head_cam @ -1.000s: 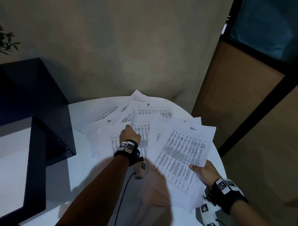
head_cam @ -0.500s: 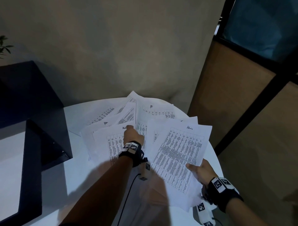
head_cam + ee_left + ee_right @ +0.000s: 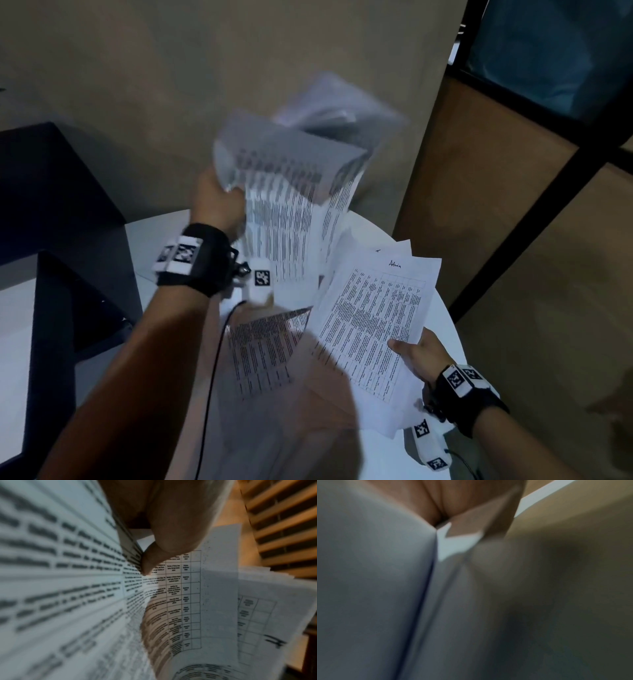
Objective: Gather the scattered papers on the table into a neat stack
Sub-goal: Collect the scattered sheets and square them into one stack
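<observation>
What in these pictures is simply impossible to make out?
Head view: raised papers in the left hand are motion-blurred; their count and print are unreadable.
Head view: fingers of the right hand are hidden under its sheets.
Right wrist view: those sheets, blurred, fill the frame.
Left wrist view: the raised papers' closest lines are out of focus.

Dim light, upper papers [image 3: 294, 212] motion-smeared, right wrist view wholly blurred, left wrist foreground unfocused
</observation>
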